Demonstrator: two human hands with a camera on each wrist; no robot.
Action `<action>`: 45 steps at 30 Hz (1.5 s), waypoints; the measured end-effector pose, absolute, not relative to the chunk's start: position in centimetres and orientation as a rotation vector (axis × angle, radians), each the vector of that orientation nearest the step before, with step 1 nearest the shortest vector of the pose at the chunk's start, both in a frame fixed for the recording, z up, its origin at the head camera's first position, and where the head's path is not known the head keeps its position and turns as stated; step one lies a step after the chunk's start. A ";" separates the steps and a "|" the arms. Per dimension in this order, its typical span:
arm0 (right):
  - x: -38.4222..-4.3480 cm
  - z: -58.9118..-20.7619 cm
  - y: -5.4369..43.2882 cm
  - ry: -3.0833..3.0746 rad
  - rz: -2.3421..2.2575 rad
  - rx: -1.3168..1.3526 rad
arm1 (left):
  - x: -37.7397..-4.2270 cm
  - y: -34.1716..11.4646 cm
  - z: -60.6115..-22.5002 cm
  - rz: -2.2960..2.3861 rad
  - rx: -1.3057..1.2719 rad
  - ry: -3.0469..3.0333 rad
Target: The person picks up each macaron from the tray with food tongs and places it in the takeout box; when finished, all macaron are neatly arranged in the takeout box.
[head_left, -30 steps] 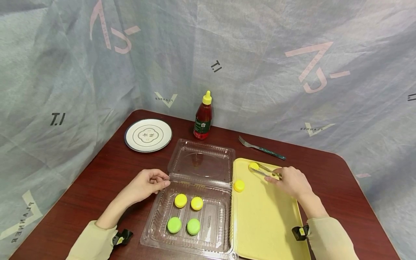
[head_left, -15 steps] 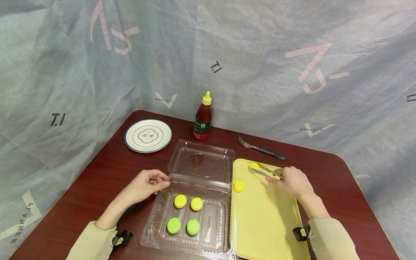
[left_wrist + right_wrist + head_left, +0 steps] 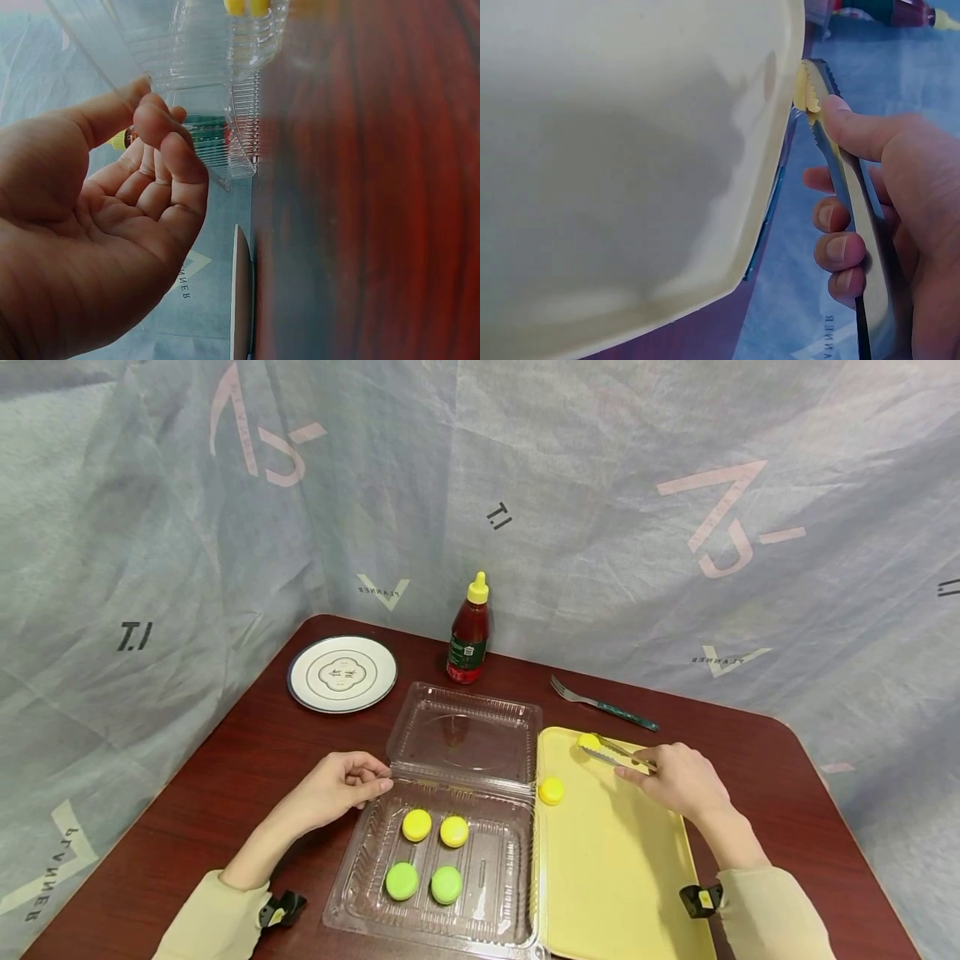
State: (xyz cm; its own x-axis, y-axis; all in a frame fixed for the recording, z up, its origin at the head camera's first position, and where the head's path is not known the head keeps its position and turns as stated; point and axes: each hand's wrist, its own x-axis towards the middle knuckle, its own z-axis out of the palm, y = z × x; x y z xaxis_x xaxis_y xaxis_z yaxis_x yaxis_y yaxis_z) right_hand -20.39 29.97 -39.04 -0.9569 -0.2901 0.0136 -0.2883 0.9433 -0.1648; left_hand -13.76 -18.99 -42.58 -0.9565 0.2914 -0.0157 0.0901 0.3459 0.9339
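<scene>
My right hand [image 3: 682, 781] holds metal tongs [image 3: 862, 217] over the far end of the yellow tray [image 3: 600, 868]. A yellow macaron [image 3: 589, 742] is between the tong tips. Another yellow macaron [image 3: 551, 791] lies at the tray's left edge. With thumb and fingertips, my left hand [image 3: 333, 787] pinches the rim of an unfolded clear plastic clamshell box [image 3: 495, 881], near its hinge. Inside the box's base are two yellow macarons [image 3: 416, 825] and, nearer me, two green macarons [image 3: 402, 881]. The box's lid [image 3: 465, 743] lies back, away from me.
A white plate [image 3: 342, 673] with a dark rim sits at the back left. Behind the lid stands a red sauce bottle [image 3: 468, 643] with a yellow cap. A fork [image 3: 603, 703] lies beyond the tray. Grey cloth [image 3: 585, 510] hangs behind the dark red table [image 3: 217, 777].
My right hand, the tongs and the yellow macaron at their tips have shifted slightly right. My left hand has stayed on the box rim.
</scene>
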 end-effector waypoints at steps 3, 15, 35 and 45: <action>-20.2 -38.7 29.9 3.093 -0.259 -0.459 | -13.8 -19.0 -42.6 1.664 0.352 2.425; -19.4 -37.3 28.9 3.121 -0.272 -0.490 | -13.8 -19.0 -42.6 1.657 0.361 2.429; -16.9 -34.2 25.2 3.157 -0.257 -0.645 | -13.9 -19.1 -42.8 1.670 0.365 2.422; -15.9 -33.7 23.7 3.170 -0.226 -0.780 | -13.9 -19.1 -42.8 1.675 0.367 2.414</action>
